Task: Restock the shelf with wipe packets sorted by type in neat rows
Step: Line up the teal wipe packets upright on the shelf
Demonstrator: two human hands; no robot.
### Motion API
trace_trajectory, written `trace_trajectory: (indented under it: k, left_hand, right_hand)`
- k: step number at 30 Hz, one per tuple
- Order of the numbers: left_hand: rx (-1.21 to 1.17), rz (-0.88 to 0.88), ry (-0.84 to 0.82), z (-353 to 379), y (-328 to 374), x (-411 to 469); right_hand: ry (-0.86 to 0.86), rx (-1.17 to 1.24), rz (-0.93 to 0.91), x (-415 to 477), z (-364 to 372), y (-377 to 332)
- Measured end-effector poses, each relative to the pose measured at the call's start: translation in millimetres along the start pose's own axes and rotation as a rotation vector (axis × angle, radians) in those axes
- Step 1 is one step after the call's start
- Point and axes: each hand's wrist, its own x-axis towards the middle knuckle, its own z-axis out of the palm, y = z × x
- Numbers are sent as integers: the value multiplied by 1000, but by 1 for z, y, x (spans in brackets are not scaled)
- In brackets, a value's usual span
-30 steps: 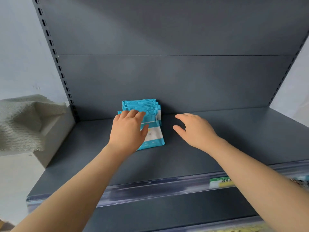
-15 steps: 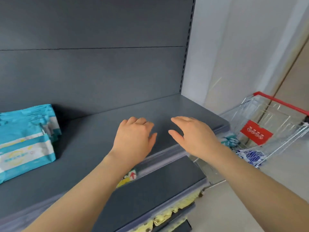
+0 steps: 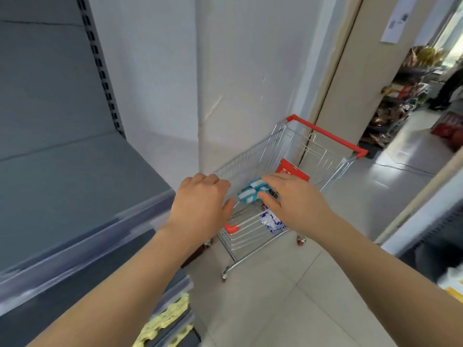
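Note:
A small wire shopping cart [image 3: 253, 156] with a red handle stands on the floor to the right of the grey shelf [image 3: 65, 186]. Inside it lie teal and white wipe packets [image 3: 250, 192] and, nearer me, blue and white packets [image 3: 271, 221]. My left hand [image 3: 200, 204] hovers over the cart's near left rim, fingers loosely curled, holding nothing. My right hand [image 3: 293, 199] reaches over the cart with fingers spread, just above the teal packets; I see nothing gripped. The stack placed on the shelf is out of view.
A white wall corner [image 3: 200, 96] rises behind the cart. A lower shelf [image 3: 167, 319] holds yellow goods. A beige door frame [image 3: 350, 83] stands right, with stocked racks [image 3: 400, 96] and a person's legs [image 3: 448, 91] beyond. Tiled floor [image 3: 288, 296] surrounds the cart.
My view swung right, away from the teal stack on the shelf and onto the cart. Both hands left the shelf and moved over the cart, empty throughout.

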Motion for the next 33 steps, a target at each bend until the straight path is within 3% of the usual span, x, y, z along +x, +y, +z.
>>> trace_trajectory:
  k: [9,21,33]
  left_hand:
    - [-17,31,-119,118,53,148]
    - [55,-110,-334,261,54,344]
    - [12,-499,-572,472,41,446]
  right_hand:
    - [-57,-25,79,93,56,158]
    - [-223,10,79,267,131,322]
    - [-363,78,-149,437,320,467]
